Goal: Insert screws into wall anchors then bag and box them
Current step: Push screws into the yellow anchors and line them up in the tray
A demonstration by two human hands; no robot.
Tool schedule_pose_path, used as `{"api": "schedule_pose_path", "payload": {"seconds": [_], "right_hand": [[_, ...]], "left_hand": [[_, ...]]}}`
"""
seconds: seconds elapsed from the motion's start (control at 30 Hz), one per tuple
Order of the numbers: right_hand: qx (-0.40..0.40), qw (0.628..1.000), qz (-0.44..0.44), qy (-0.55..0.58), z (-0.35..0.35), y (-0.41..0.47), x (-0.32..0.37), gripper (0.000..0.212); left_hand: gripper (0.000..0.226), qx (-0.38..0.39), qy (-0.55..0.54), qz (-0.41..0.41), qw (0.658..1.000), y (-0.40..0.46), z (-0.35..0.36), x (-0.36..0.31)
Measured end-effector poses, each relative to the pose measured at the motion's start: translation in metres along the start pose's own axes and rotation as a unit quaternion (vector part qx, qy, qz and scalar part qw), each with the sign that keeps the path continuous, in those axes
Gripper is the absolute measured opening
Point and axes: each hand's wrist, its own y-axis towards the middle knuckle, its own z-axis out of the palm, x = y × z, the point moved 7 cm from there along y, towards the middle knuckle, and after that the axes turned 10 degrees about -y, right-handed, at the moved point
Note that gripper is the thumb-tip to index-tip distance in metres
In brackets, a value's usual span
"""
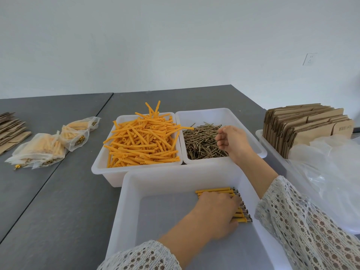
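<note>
Brass-coloured screws (202, 141) fill the far right white tub (222, 115), and the right hand (232, 140) hangs over them with fingers (220, 142) loosely curled; whether they pinch a screw cannot be told. In the near tub (134, 193) the left hand (216, 211) rests on a row of assembled anchors (214, 190), fingers laid flat and close together across them. Loose orange wall anchors (142, 139) heap the far left tub (101, 164). Filled bags (44, 149) lie on the grey worktop (58, 201) at left. Flat cardboard boxes (305, 125) stand in a bin at right, just beside clear empty bags (327, 176)
</note>
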Motion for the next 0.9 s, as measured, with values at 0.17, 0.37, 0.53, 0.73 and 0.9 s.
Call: {"api": "schedule_pose_path", "payload": {"seconds": [0.17, 0.37, 0.53, 0.73, 0.9], "right_hand": [[0.003, 1.000, -0.001, -0.008, 0.000, 0.000, 0.000, 0.025], [-0.001, 0.998, -0.019, -0.057, 0.000, 0.001, 0.000, 0.027], [-0.008, 0.996, -0.034, -0.078, 0.001, 0.005, -0.001, 0.028], [-0.053, 0.920, -0.171, -0.348, 0.009, 0.000, 0.007, 0.016], [0.042, 0.819, -0.157, -0.551, 0.035, -0.003, -0.006, 0.030]], "left_hand": [[0.023, 0.020, -0.036, -0.008, 0.999, 0.000, 0.002, 0.003], [0.025, 0.025, -0.050, -0.016, 0.998, 0.000, 0.001, 0.004], [0.026, -0.054, -0.073, -0.015, 0.996, 0.002, -0.026, 0.010], [0.016, -0.262, -0.085, -0.032, 0.961, -0.013, -0.091, 0.032], [0.015, -0.361, 0.004, -0.202, 0.911, -0.042, -0.122, 0.091]]}}
